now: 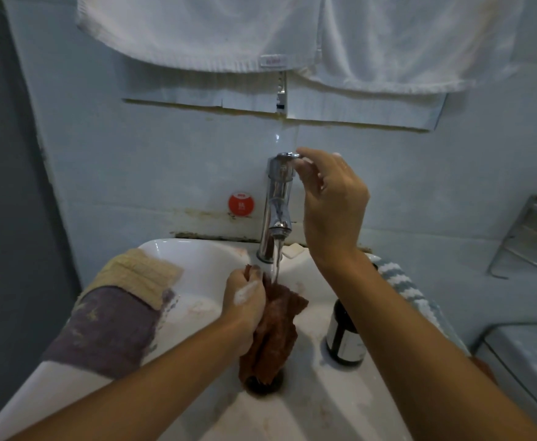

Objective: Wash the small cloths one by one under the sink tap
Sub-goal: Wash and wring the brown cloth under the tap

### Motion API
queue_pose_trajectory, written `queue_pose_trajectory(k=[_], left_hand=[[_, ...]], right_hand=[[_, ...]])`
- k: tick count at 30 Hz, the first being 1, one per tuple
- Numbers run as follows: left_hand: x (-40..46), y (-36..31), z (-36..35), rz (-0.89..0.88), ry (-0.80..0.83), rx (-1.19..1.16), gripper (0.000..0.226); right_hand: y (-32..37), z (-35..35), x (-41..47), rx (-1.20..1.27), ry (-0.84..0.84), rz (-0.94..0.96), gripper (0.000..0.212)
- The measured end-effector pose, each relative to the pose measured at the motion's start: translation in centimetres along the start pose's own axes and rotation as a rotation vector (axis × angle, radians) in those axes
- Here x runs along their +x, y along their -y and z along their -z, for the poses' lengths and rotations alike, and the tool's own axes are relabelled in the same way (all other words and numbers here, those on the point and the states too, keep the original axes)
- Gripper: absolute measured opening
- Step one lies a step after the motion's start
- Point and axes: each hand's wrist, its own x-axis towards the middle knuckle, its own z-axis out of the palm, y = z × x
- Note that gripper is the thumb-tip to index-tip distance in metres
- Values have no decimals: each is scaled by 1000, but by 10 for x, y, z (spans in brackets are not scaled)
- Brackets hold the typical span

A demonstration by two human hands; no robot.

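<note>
**Brown cloth under running tap, right hand on tap handle**

Left hand grips a small reddish-brown cloth near its top, fingers curled round the bunched fabric, soap foam on the back of the hand. Cloth hangs down inside the white sink, lower end reaching the dark drain. Water stream runs from the chrome tap and lands on the upper part of the cloth, just beside the left hand's fingers.

Right hand is raised at the tap's top, thumb and forefinger pinching the round handle; other fingers loosely curled. Some foam on the knuckles.

On the sink's left rim: a yellow cloth lying partly over a purple cloth, both draped over the edge. On the right rim, behind the right forearm: a blue-and-white striped cloth. A dark bottle with a white label stands upright on the sink's right ledge, near the brown cloth but not touching. A small pale soap bar sits just right of the tap base.

Wall behind: red round sticker left of the tap, two white towels hanging above, wire rack at far right. White lidded bin or toilet at lower right, cannot tell which.
</note>
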Motion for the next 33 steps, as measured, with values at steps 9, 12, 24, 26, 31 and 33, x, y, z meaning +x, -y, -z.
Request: queue_pose_trajectory(k=[9,12,24,26,31,33], left_hand=[[-1,-7,2,-151,-102,-169,32],[-4,-8,2,-249,-132,-82,28],[-4,-4,-6,-293,-78,175,37],[-2,-3,-6,-252,-79,170,36],[10,0,-9,-147,-83,243,39],[13,1,-9,-68,-49,192,39]], right_hand=[[13,9,-99,27,716,-958,64],[16,8,-103,216,800,-1180,73],[13,-13,-115,288,545,-1057,35],[10,-17,-119,243,584,-1018,34],[6,-12,-123,243,651,-896,33],[9,-7,-123,254,674,-813,28]])
